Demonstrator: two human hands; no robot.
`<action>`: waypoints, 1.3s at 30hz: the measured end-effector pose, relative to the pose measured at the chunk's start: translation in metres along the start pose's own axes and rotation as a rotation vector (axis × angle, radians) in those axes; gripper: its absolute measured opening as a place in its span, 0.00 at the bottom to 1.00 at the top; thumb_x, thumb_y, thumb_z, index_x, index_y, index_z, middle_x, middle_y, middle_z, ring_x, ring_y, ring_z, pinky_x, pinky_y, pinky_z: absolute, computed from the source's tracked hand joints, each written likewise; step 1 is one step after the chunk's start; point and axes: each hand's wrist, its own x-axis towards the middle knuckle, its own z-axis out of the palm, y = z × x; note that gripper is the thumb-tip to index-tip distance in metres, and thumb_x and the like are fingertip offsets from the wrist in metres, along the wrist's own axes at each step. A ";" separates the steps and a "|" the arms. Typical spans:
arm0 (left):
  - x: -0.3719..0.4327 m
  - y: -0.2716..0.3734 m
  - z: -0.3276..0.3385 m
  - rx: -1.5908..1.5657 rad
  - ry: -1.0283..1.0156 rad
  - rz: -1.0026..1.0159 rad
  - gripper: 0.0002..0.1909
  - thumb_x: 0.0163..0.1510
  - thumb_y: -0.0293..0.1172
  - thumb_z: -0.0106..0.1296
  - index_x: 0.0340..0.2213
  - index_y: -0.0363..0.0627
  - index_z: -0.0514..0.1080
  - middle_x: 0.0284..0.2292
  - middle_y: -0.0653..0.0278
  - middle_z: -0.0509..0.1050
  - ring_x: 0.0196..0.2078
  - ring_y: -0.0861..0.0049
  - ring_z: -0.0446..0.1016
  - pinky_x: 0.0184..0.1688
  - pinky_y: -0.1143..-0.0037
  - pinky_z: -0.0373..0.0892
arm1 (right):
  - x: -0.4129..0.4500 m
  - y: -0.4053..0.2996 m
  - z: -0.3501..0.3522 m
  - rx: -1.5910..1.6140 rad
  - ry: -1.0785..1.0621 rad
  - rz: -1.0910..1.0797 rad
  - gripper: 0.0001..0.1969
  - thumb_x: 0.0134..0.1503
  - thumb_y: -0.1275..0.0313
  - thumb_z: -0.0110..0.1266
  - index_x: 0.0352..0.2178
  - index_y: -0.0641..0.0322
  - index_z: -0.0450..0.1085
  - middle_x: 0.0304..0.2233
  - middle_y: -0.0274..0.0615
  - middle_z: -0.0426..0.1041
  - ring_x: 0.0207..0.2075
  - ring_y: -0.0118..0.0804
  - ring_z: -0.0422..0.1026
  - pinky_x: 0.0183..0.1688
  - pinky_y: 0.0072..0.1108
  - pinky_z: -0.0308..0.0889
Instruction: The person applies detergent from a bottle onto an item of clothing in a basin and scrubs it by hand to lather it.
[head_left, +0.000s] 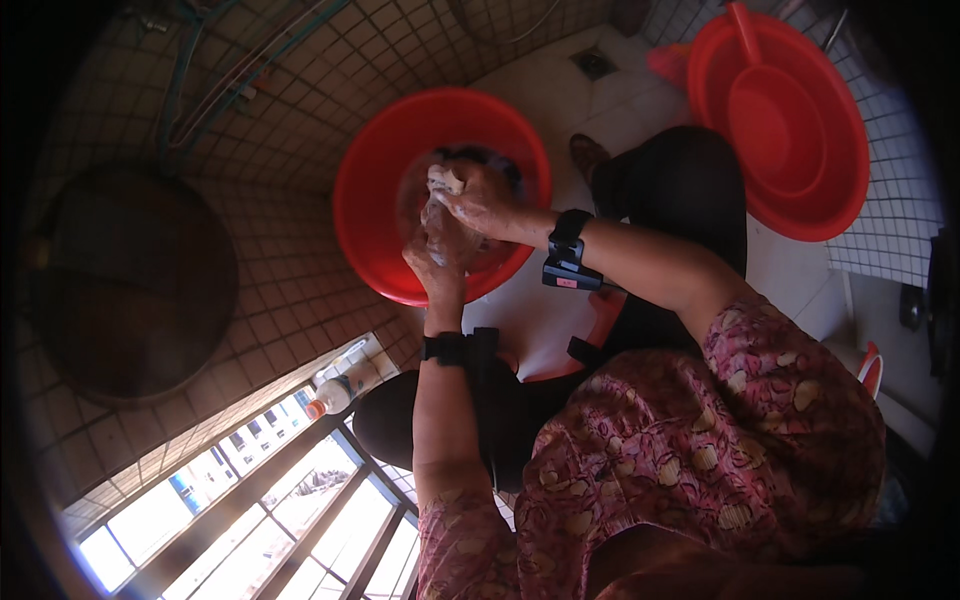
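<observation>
A round red plastic basin (367, 217) stands on the floor before me, with dark wet cloth (480, 156) in its bottom. Over its middle, my left hand (439, 240) and my right hand (484, 201) are close together, both gripping a bunched pale cloth (445, 180). White suds cling to the fingers. Much of the cloth is hidden inside the hands. Each wrist wears a black strap; the right one (570, 251) carries a small box.
At the upper right, a red dipper (772, 120) lies in stacked red basins (840, 172). A floor drain (592, 64) is set beyond my foot. Hangers (184, 90) hang along the tiled wall at left. A bottle with an orange cap (334, 395) stands by the barred window.
</observation>
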 end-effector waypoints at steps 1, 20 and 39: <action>0.001 -0.004 -0.004 0.348 0.018 0.117 0.17 0.53 0.40 0.45 0.39 0.39 0.65 0.33 0.51 0.70 0.32 0.70 0.70 0.28 0.73 0.65 | -0.004 -0.016 0.003 -0.001 -0.004 0.000 0.11 0.47 0.66 0.51 0.32 0.57 0.68 0.26 0.39 0.70 0.31 0.44 0.70 0.36 0.28 0.66; 0.005 0.010 0.012 -1.324 -0.148 -0.368 0.28 0.55 0.53 0.32 0.46 0.42 0.60 0.44 0.60 0.66 0.45 0.68 0.65 0.47 0.70 0.63 | -0.013 0.016 0.003 -0.551 -0.237 -0.292 0.11 0.45 0.71 0.48 0.32 0.63 0.65 0.34 0.49 0.68 0.34 0.45 0.69 0.33 0.30 0.64; -0.006 0.032 -0.040 -0.528 -0.007 0.017 0.15 0.45 0.25 0.50 0.36 0.31 0.68 0.34 0.60 0.72 0.36 0.77 0.69 0.41 0.79 0.64 | 0.033 0.020 -0.036 0.963 -0.406 0.434 0.05 0.46 0.72 0.52 0.26 0.62 0.68 0.28 0.36 0.69 0.32 0.29 0.67 0.36 0.18 0.63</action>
